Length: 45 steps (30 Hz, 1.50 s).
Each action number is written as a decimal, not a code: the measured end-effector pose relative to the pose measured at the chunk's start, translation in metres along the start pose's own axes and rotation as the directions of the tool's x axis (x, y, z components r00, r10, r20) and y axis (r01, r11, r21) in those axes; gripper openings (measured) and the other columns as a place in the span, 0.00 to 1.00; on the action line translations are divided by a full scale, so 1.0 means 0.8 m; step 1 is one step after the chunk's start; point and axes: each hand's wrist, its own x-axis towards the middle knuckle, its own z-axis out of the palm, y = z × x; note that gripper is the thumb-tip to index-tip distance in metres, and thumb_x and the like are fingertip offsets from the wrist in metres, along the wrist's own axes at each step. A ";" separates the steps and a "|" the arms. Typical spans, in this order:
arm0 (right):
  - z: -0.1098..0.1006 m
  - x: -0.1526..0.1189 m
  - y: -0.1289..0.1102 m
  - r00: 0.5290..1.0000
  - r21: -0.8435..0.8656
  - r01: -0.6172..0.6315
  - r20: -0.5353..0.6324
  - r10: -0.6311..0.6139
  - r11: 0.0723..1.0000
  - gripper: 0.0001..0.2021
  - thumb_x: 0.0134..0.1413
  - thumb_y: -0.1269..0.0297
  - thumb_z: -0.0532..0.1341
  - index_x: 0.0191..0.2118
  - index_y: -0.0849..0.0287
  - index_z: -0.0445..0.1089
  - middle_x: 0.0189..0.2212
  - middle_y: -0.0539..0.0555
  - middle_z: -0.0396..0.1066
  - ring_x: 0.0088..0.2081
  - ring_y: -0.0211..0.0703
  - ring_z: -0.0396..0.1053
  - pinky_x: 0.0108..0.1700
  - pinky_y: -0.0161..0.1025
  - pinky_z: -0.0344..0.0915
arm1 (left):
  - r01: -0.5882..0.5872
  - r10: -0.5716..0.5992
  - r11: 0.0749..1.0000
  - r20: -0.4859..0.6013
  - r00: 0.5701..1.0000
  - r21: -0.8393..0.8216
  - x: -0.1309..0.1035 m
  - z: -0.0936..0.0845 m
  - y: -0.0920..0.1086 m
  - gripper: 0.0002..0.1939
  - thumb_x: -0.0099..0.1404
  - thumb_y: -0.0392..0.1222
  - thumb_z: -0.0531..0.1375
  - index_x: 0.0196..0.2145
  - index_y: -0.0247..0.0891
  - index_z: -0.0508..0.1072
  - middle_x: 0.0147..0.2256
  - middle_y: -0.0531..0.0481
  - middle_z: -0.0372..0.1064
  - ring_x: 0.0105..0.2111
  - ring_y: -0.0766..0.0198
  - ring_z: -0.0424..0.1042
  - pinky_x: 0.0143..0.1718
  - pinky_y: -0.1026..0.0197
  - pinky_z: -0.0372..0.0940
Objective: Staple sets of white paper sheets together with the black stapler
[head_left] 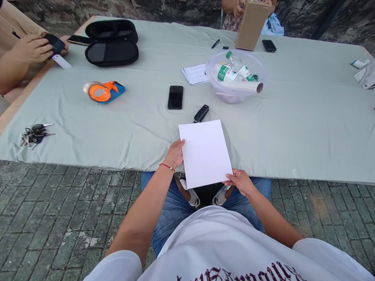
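A blank stack of white paper [206, 154] is held between my two hands, tilted a little, over the table's near edge. My left hand [176, 153] grips its left edge, thumb on top. At the lower right corner, my right hand [238, 181] pinches the paper with the thumb above and the fingers beneath. Just beyond the paper's far edge lies a black stapler [202, 113], its near end close to the sheet. A black phone [175, 97] rests flat to the left of the stapler.
A clear plastic basin [220, 92] holds bottles and a cardboard tube. An orange tape dispenser [103, 91], keys [36, 134] and an open black case [112, 52] lie leftward. Across the table a person holds a cardboard box [251, 25]; others sit at both ends.
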 end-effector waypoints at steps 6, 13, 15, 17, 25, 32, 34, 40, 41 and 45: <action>-0.026 -0.011 -0.002 0.987 -0.200 0.105 0.142 -0.077 0.974 0.18 0.53 0.50 0.67 0.46 0.55 0.78 0.40 0.52 0.80 0.44 0.49 0.78 0.48 0.45 0.75 | -0.087 0.084 0.996 0.114 0.990 0.024 -0.008 -0.009 -0.011 0.20 0.54 0.46 0.69 0.42 0.38 0.72 0.40 0.49 0.77 0.42 0.59 0.75 0.51 0.54 0.69; -0.032 0.032 -0.085 0.990 -0.071 0.138 0.038 -0.135 0.988 0.19 0.57 0.52 0.66 0.50 0.57 0.74 0.45 0.59 0.79 0.48 0.49 0.76 0.55 0.48 0.71 | -0.079 0.067 0.995 0.184 0.981 0.057 -0.010 -0.009 -0.009 0.21 0.55 0.49 0.69 0.43 0.39 0.71 0.42 0.47 0.77 0.49 0.54 0.73 0.53 0.51 0.66; -0.025 0.060 -0.100 0.989 -0.033 0.136 -0.056 -0.138 0.990 0.17 0.56 0.55 0.66 0.48 0.58 0.74 0.42 0.59 0.79 0.44 0.48 0.77 0.51 0.46 0.73 | -0.070 0.059 0.996 0.185 0.981 0.055 -0.011 -0.009 -0.008 0.21 0.55 0.49 0.70 0.42 0.39 0.71 0.42 0.47 0.77 0.50 0.53 0.73 0.53 0.50 0.66; -0.016 0.088 -0.111 0.985 -0.001 0.148 -0.090 -0.148 0.989 0.15 0.55 0.57 0.67 0.46 0.58 0.74 0.40 0.58 0.79 0.40 0.45 0.77 0.46 0.43 0.74 | -0.061 0.050 0.997 0.185 0.982 0.056 -0.011 -0.009 -0.006 0.21 0.54 0.49 0.70 0.42 0.39 0.70 0.41 0.47 0.77 0.50 0.52 0.73 0.53 0.50 0.66; 0.017 0.153 -0.124 0.952 0.008 0.227 -0.212 -0.220 0.974 0.15 0.45 0.51 0.70 0.31 0.58 0.74 0.28 0.51 0.74 0.29 0.39 0.69 0.33 0.37 0.67 | -0.047 0.026 0.994 0.194 0.981 0.101 -0.010 -0.009 -0.005 0.20 0.55 0.49 0.69 0.41 0.39 0.70 0.41 0.47 0.77 0.49 0.54 0.74 0.53 0.51 0.67; 0.022 0.158 -0.114 0.907 -0.070 0.318 -0.268 -0.325 0.946 0.19 0.43 0.45 0.67 0.27 0.58 0.71 0.25 0.48 0.71 0.28 0.38 0.64 0.32 0.37 0.62 | -0.050 0.036 0.993 0.141 0.989 0.102 -0.008 -0.006 -0.007 0.18 0.54 0.47 0.68 0.38 0.39 0.69 0.38 0.48 0.75 0.47 0.54 0.74 0.52 0.51 0.68; 0.022 0.157 -0.114 0.905 -0.075 0.320 -0.270 -0.328 0.944 0.19 0.44 0.44 0.67 0.28 0.58 0.72 0.25 0.49 0.70 0.28 0.38 0.64 0.32 0.37 0.61 | -0.047 0.033 0.994 0.137 0.990 0.102 -0.008 -0.005 -0.006 0.17 0.54 0.47 0.68 0.38 0.39 0.69 0.39 0.47 0.75 0.47 0.55 0.74 0.52 0.51 0.67; 0.026 0.152 -0.116 0.897 -0.155 0.311 -0.277 -0.343 0.938 0.20 0.47 0.42 0.65 0.28 0.57 0.70 0.24 0.49 0.69 0.31 0.43 0.66 0.34 0.38 0.62 | -0.052 0.037 0.992 0.133 0.990 0.111 -0.009 -0.004 -0.005 0.17 0.54 0.46 0.68 0.37 0.39 0.69 0.38 0.48 0.75 0.47 0.55 0.73 0.51 0.52 0.68; 0.026 0.151 -0.116 0.898 -0.163 0.307 -0.277 -0.342 0.938 0.20 0.48 0.42 0.65 0.28 0.57 0.70 0.23 0.49 0.69 0.31 0.43 0.66 0.34 0.38 0.62 | -0.058 0.043 0.992 0.136 0.990 0.108 -0.010 -0.004 -0.005 0.17 0.54 0.47 0.68 0.37 0.39 0.69 0.37 0.49 0.75 0.47 0.55 0.73 0.51 0.52 0.68; 0.022 0.153 -0.116 0.911 -0.127 0.297 -0.258 -0.321 0.946 0.19 0.47 0.43 0.66 0.28 0.56 0.69 0.23 0.49 0.69 0.31 0.42 0.64 0.34 0.38 0.61 | -0.070 0.054 0.992 0.146 0.988 0.107 -0.010 -0.004 -0.004 0.17 0.54 0.47 0.69 0.36 0.39 0.68 0.37 0.50 0.74 0.46 0.56 0.73 0.51 0.53 0.67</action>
